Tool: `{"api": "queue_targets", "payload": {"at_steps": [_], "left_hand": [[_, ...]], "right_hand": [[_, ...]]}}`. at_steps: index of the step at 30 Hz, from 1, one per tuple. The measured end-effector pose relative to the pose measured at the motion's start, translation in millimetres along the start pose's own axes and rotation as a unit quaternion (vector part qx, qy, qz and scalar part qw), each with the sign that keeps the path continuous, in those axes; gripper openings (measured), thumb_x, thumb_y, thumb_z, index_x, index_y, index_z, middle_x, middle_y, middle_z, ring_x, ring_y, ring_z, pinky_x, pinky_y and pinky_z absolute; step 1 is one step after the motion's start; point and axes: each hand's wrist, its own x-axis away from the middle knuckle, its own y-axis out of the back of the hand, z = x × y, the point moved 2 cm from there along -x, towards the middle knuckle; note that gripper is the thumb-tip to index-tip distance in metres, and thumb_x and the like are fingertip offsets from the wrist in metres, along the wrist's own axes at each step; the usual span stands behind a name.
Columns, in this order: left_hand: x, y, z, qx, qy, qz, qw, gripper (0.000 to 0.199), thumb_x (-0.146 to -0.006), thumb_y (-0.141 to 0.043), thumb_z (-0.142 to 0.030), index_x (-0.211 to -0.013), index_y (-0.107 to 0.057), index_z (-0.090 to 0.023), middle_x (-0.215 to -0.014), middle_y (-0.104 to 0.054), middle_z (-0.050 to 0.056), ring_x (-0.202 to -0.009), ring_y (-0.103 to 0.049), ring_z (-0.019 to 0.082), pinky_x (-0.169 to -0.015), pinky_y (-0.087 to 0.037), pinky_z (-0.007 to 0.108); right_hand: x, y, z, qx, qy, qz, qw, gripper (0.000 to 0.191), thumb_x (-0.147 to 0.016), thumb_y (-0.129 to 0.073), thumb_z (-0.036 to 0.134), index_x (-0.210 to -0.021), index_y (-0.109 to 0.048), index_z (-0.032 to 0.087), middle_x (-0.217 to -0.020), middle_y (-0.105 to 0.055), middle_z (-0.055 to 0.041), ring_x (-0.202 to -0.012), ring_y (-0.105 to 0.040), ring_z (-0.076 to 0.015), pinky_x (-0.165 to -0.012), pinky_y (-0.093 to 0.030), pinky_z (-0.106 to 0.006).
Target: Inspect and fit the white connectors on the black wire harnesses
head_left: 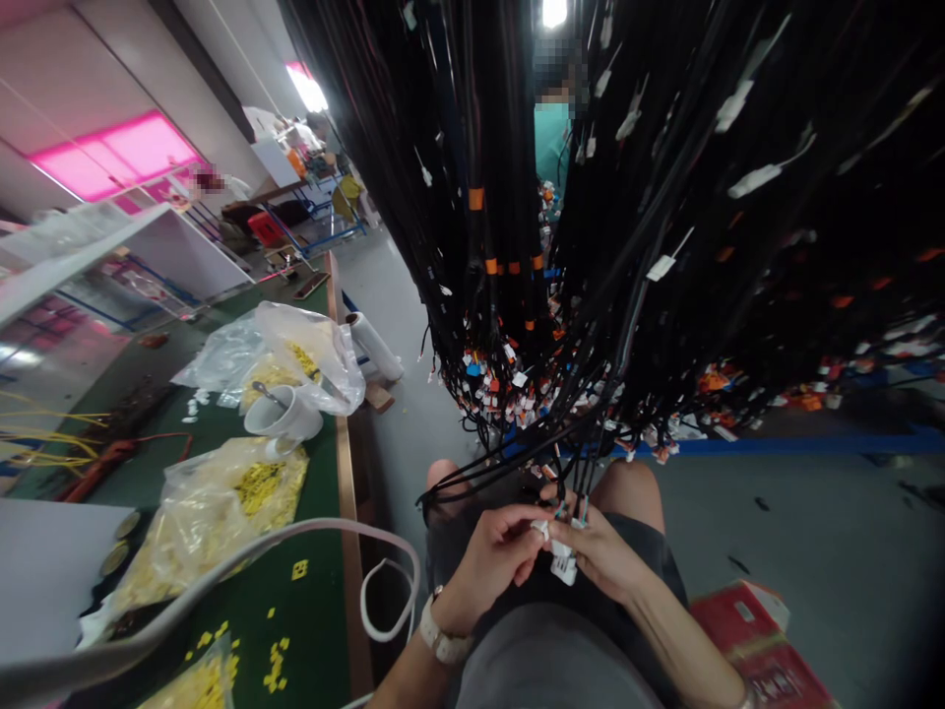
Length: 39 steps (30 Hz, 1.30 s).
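Observation:
Above my lap, my right hand [601, 551] is closed around a white plastic connector [564, 563] on the end of black cables [583, 483]. Thin coloured wires show where they enter it. My left hand [502, 551], with a pale watch on the wrist, pinches a small white piece [541, 529] against the connector's left side. Whether that piece is separate or part of the connector I cannot tell. The cables come down from a large hanging bundle of black wire harnesses [502, 177] with white, orange and blue connector ends.
On the left, a green-topped table [317, 561] holds bags of small yellow parts [258, 483], a white cup [284, 412] with a spoon, and a thick pale hose [295, 537]. A red box [753, 630] lies on the floor at right. A person in teal [552, 138] is behind the harnesses.

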Motion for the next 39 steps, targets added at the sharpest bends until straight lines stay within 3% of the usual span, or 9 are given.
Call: {"api": "queue_targets", "payload": {"at_steps": [10,19,25,39], "left_hand": [[2.2,0.7,4.8,-0.043,-0.003,-0.012,0.999,0.029,-0.079,-0.065,-0.033,-0.097,-0.073,-0.011,-0.065,-0.063,0.003,-0.036,-0.04,0.002,-0.036,-0.027,0.017],[6.7,5.0,-5.5,-0.007,-0.001,0.077,0.997,0.04,-0.083,-0.064,-0.037,-0.113,-0.066,-0.01,-0.063,-0.058,0.0,-0.04,-0.043,0.003,-0.041,-0.031,0.017],[7.2,-0.5,-6.9,-0.022,0.001,-0.002,1.0,0.047,-0.078,-0.067,-0.045,-0.107,-0.065,-0.008,-0.065,-0.06,0.0,-0.035,-0.033,0.0,-0.035,-0.023,0.016],[7.9,-4.9,-0.8,-0.006,-0.017,-0.051,0.999,0.04,-0.079,-0.068,-0.039,-0.104,-0.068,-0.008,-0.058,-0.056,-0.002,-0.038,-0.034,0.001,-0.037,-0.023,0.017]], "right_hand": [[1.3,2.7,1.0,0.008,-0.018,0.028,0.999,0.051,-0.06,-0.087,0.03,-0.102,-0.058,0.021,-0.073,-0.066,0.0019,-0.063,-0.061,-0.0118,-0.06,-0.044,-0.024],[-1.6,4.9,-11.7,-0.068,-0.048,0.043,0.996,0.058,-0.059,-0.087,0.029,-0.109,-0.058,0.021,-0.072,-0.068,0.0001,-0.058,-0.064,-0.0124,-0.056,-0.048,-0.023],[-2.3,3.1,-9.8,-0.066,-0.044,0.023,0.997,0.054,-0.061,-0.086,0.026,-0.106,-0.058,0.02,-0.072,-0.067,0.0006,-0.059,-0.064,-0.0116,-0.056,-0.049,-0.021],[-0.3,1.4,-6.3,-0.054,-0.037,0.028,0.997,0.046,-0.064,-0.085,0.025,-0.101,-0.058,0.02,-0.071,-0.065,0.0035,-0.058,-0.063,-0.0092,-0.055,-0.048,-0.019]]}}
